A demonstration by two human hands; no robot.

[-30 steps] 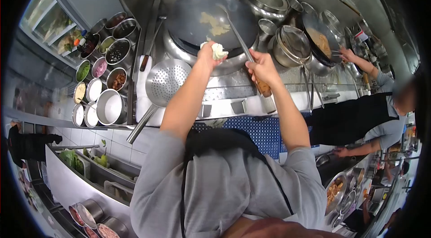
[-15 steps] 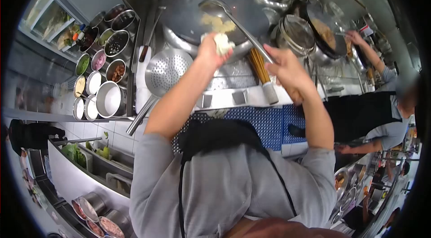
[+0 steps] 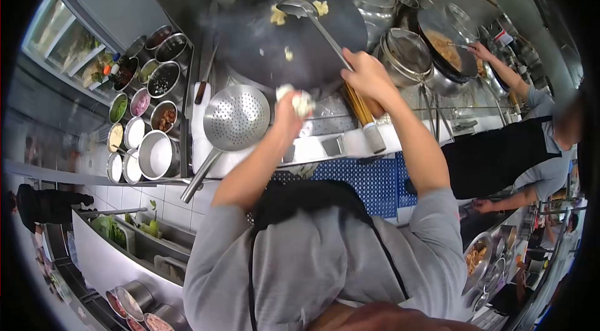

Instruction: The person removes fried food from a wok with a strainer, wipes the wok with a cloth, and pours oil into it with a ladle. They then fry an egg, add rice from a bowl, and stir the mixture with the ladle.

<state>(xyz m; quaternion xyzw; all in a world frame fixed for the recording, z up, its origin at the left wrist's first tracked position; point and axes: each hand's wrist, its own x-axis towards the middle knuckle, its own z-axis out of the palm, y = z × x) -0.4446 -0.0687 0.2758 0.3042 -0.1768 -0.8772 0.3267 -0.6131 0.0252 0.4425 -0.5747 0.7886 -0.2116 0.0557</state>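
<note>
At the near rim of the large dark wok, my left hand is closed on a bunched white cloth. The wok's grip or ear under the cloth is hidden. My right hand wraps round the long handle of a metal ladle, whose bowl hangs over the far part of the wok. Around that bowl lie yellow lumps of what looks like scrambled egg, with a small piece nearer the middle.
A perforated strainer lies left of my left hand. Below my right hand is a bamboo brush. Seasoning pots stand at the left. Wire strainers rest at the right, where a co-worker works at another wok.
The egg has gone from one cluster near the wok's middle to separate lumps farther out. My left hand and the cloth are lower in view; my right hand has shifted up and left.
</note>
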